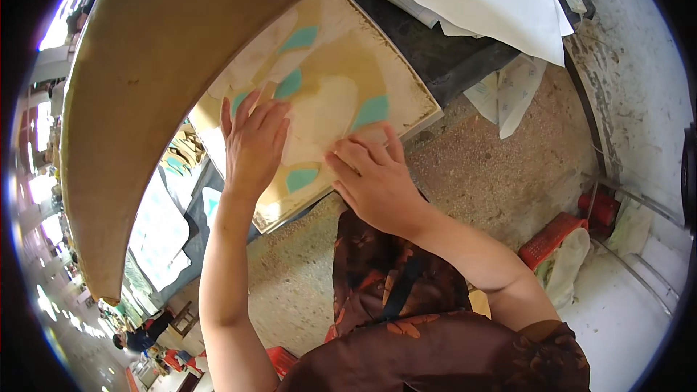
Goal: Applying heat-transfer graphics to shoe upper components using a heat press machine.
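Note:
A square board (330,51) with a yellowish, stained top lies in front of me. On it are thin pale cut pieces (327,105), several of them with a teal patch (373,110). My left hand (254,138) rests on the board's left part, its fingers stretched out over a pale piece beside a teal patch. Over the board's near right part is my right hand (381,181), fingers spread and slightly bent, their tips touching a pale piece below the right-hand teal patch. Neither hand visibly grips anything.
A large curved brown arm (145,80) arches over the board's left side. White sheets (483,7) lie on a dark surface at the far right. A red basket (552,239) stands right, by metal bars. More sheets (156,229) lie left; a person (141,332) is in the background.

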A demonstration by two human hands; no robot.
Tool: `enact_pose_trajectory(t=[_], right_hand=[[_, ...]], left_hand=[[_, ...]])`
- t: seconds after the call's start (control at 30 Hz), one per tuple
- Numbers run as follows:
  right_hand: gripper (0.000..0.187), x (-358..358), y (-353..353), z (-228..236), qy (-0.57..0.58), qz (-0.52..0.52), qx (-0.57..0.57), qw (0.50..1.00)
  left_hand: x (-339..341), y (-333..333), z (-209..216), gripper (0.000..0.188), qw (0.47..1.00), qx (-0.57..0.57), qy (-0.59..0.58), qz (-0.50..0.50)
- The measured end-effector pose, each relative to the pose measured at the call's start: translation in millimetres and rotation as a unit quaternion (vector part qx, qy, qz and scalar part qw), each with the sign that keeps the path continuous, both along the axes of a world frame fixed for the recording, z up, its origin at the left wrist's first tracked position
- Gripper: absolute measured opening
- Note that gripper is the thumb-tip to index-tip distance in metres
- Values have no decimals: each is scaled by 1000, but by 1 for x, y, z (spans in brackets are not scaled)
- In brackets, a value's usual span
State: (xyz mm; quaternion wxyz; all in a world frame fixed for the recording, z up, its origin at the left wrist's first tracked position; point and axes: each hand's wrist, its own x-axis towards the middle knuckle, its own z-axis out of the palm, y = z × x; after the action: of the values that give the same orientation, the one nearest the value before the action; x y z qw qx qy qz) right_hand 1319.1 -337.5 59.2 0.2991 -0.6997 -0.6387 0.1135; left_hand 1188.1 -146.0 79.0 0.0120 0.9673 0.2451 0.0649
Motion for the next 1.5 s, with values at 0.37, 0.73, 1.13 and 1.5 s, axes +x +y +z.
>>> enact_pose_trajectory(t=[0.37, 0.73, 1.13, 1.5], right_hand=[[31, 95, 36, -11, -136, -66, 80, 985], [28, 126, 68, -26, -170, 0, 35, 985], [26, 112, 69, -25, -151, -35, 36, 987], [25, 103, 60, -20, -153, -75, 16, 985]], left_hand=[[-32, 15, -11, 26, 994, 2, -55, 93], [-25, 12, -16, 30, 995, 0, -43, 91], [-13, -3, -14, 22, 994, -30, -57, 83], [15, -67, 1, 28, 997, -60, -42, 19]])
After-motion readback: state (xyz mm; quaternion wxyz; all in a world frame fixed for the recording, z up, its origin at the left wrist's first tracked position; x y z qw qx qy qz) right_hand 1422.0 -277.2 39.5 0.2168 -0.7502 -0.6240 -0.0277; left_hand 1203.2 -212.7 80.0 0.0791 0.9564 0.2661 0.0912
